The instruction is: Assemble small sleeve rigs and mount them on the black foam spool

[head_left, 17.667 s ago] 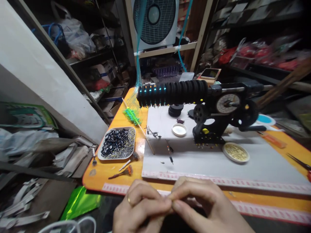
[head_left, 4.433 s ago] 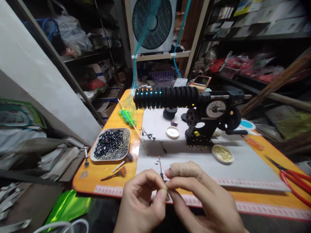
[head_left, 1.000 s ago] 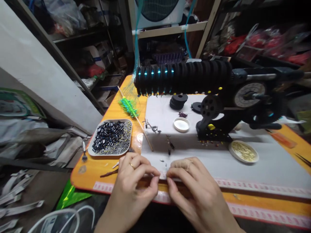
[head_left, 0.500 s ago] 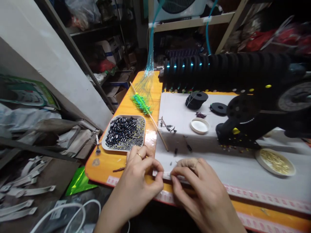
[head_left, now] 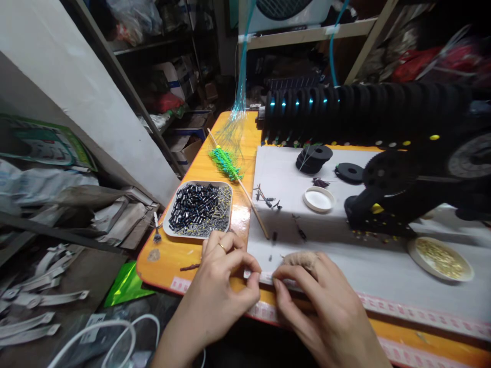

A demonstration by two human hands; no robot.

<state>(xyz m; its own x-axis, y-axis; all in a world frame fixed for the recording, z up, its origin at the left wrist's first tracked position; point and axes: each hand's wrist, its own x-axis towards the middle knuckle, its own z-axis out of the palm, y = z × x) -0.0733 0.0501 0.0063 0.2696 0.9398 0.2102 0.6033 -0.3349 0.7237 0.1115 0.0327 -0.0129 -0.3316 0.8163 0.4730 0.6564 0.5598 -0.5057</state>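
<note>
My left hand (head_left: 226, 276), with a ring on one finger, is at the front edge of the orange table, thumb and forefinger pinched together. Close beside it on the right, my right hand (head_left: 322, 296) pinches in the same way, a beige wrap (head_left: 301, 259) around one of its fingers. Whatever lies between the fingertips is too small to make out. A tray (head_left: 166, 225) of black tubes and small grey and yellow pieces stands beyond my left hand. Small dark parts (head_left: 274, 236) lie on the white sheet (head_left: 337, 250) past my fingertips.
A stick (head_left: 253, 209) wrapped in green and blue strands lies right of the tray. Blue fibres (head_left: 241, 92) hang above it. A black machine (head_left: 368, 115) spans the right side. Black spools (head_left: 314, 157), a white lid (head_left: 319, 199) and a dish of gold pieces (head_left: 441, 259) stand around it.
The whole view has shifted slightly, so things appear a little further right. Both hands keep the same pinched pose at the table edge.
</note>
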